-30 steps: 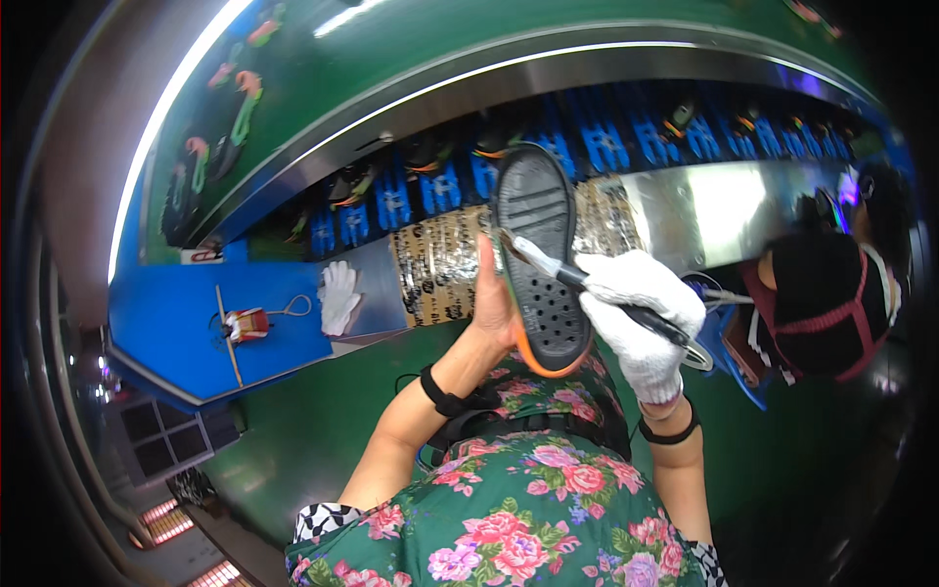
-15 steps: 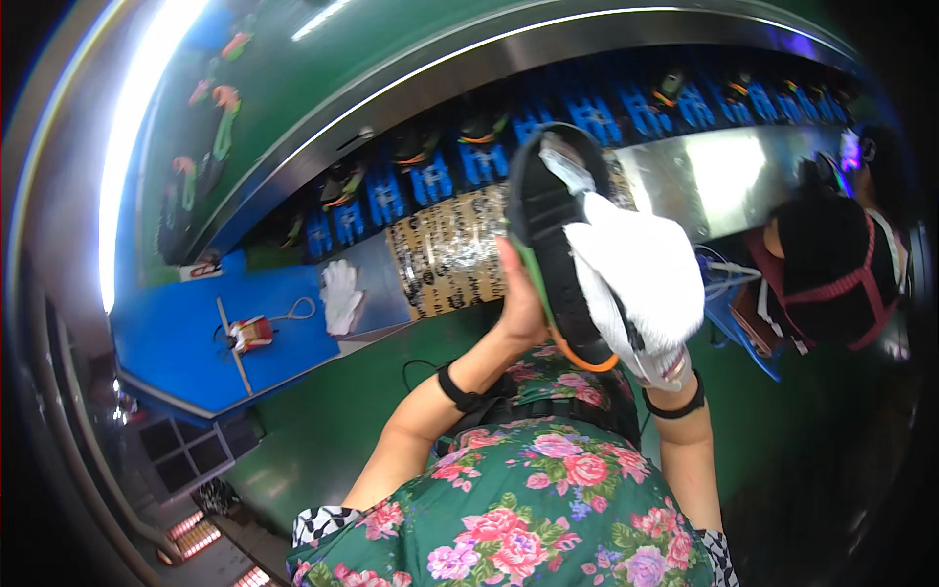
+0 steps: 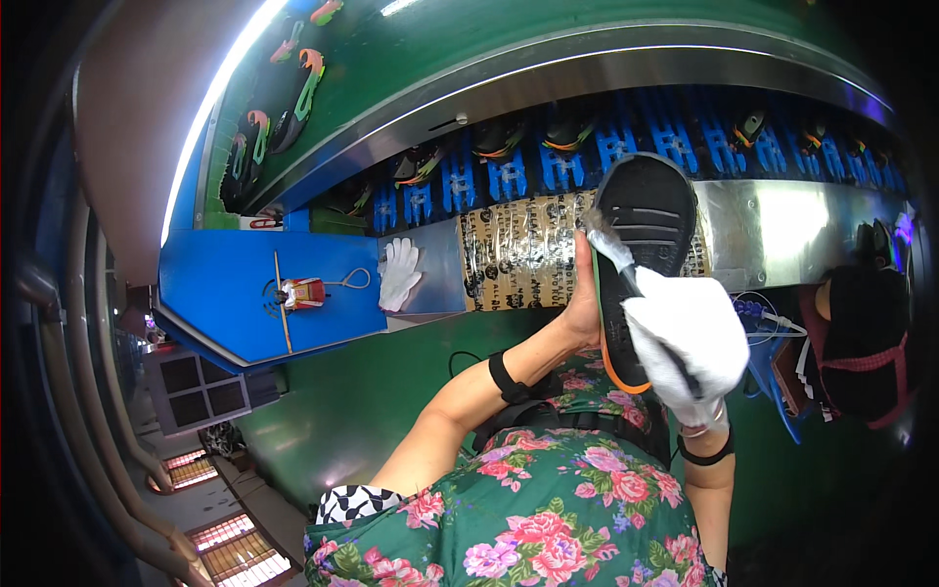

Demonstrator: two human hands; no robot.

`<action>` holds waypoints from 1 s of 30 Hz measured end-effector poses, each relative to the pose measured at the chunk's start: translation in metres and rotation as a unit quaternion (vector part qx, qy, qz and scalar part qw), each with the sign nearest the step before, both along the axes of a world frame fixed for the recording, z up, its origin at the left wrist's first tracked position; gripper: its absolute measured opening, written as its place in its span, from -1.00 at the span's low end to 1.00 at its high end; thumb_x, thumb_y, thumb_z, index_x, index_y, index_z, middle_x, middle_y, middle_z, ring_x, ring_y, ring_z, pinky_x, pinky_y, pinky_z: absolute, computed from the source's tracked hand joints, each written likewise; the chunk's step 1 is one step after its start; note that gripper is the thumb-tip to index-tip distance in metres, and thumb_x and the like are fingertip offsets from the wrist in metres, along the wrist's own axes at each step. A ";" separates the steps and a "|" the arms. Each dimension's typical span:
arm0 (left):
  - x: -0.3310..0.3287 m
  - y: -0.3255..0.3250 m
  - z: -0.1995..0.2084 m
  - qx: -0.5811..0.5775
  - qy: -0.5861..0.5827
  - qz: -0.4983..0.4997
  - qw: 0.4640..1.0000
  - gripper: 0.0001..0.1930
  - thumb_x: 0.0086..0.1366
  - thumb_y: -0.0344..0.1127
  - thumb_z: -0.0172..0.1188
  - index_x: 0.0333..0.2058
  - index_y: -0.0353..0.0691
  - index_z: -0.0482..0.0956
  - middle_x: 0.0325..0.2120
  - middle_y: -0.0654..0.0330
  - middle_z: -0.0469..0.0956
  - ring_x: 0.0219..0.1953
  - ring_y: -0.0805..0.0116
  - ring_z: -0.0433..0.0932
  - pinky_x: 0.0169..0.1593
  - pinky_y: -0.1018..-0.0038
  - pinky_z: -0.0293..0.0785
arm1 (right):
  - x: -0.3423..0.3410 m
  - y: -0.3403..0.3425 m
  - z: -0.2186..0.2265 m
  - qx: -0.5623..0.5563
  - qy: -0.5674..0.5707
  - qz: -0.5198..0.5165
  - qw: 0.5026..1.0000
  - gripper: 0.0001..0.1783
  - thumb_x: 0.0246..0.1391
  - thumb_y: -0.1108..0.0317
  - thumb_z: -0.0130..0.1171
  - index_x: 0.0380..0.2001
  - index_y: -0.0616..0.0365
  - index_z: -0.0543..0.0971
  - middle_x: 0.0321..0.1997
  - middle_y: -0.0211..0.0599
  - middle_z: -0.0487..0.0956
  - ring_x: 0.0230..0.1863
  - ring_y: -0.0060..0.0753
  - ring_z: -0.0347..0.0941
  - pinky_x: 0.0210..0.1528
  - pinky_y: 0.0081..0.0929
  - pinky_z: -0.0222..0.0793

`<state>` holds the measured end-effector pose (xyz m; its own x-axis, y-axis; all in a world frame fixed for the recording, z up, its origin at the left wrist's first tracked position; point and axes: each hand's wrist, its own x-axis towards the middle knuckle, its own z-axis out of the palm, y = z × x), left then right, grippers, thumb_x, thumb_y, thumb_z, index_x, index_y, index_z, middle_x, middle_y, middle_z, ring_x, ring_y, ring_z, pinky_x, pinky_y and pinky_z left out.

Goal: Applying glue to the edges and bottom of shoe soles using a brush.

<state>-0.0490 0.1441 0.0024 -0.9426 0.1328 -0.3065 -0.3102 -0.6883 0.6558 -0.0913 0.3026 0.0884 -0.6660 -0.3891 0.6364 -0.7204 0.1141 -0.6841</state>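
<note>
A black shoe sole [image 3: 653, 209] with a green and orange edge is held up in front of me, its broad end pointing away. My left hand [image 3: 584, 308] grips it by the left edge, the thumb along the rim and the other fingers hidden behind. My right hand [image 3: 690, 333] wears a white knit glove and is closed around a brush [image 3: 626, 271] with a dark handle. The brush's pale, wet-looking bristles lie at the left edge of the sole, near my left fingertips. The glove covers part of the sole's right side.
Beyond the sole, a conveyor line carries blue racks [image 3: 509, 176], some holding shoe parts. A metal ledge wrapped in printed tape [image 3: 514, 254] runs before it. Left are a white glove [image 3: 399, 274] and a blue panel [image 3: 215, 284]. A co-worker [image 3: 861, 342] sits at right.
The brush has moved from the sole's far end down to its left edge. The sole has turned to face me more fully. My view has swung left, shifting the surroundings rightward.
</note>
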 end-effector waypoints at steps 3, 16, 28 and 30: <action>-0.001 0.001 0.002 0.018 -0.050 0.026 0.998 0.18 0.13 0.78 -0.44 0.40 -0.09 0.24 0.19 0.08 0.49 0.18 0.16 0.54 0.28 0.15 0.45 | -0.003 -0.001 0.001 -0.106 -0.094 -0.047 0.989 -0.82 -0.13 0.68 0.42 -0.41 0.25 0.68 -0.28 -0.05 0.70 -0.27 -0.19 0.64 -0.16 -0.35 0.55; -0.009 -0.020 -0.017 0.278 0.001 0.051 0.959 0.29 -0.01 0.86 -0.34 0.27 -0.27 0.34 0.05 -0.05 0.55 0.01 0.06 0.61 0.15 0.12 0.54 | -0.003 0.020 -0.014 -0.009 -0.028 0.034 0.999 -0.63 -0.08 0.54 0.36 -0.11 0.20 0.73 -0.05 -0.10 0.72 -0.10 -0.14 0.64 -0.05 -0.28 0.53; -0.033 -0.003 -0.002 0.106 0.094 -0.075 0.987 0.19 -0.12 0.86 -0.14 -0.18 -0.40 0.51 -0.30 -0.03 0.62 -0.24 0.17 0.65 -0.12 0.30 0.61 | 0.003 0.020 -0.029 -0.008 -0.017 0.059 0.998 -0.64 -0.05 0.51 0.42 -0.10 0.11 0.74 -0.12 -0.23 0.73 -0.14 -0.18 0.63 -0.10 -0.29 0.54; -0.039 -0.004 -0.005 0.184 0.126 -0.093 0.970 0.44 -0.32 1.00 -0.42 -0.09 -0.46 0.52 -0.21 -0.20 0.62 -0.17 -0.01 0.66 -0.05 0.14 0.64 | 0.001 0.024 -0.029 -0.050 -0.060 0.056 0.995 -0.64 -0.06 0.51 0.43 -0.10 0.11 0.74 -0.13 -0.23 0.73 -0.16 -0.19 0.64 -0.11 -0.29 0.54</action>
<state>-0.0877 0.1399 -0.0030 -0.9303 0.3654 0.0308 -0.3140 -0.8372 0.4477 -0.0903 0.3270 0.0597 -0.6951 -0.4041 0.5946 -0.6377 -0.0353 -0.7695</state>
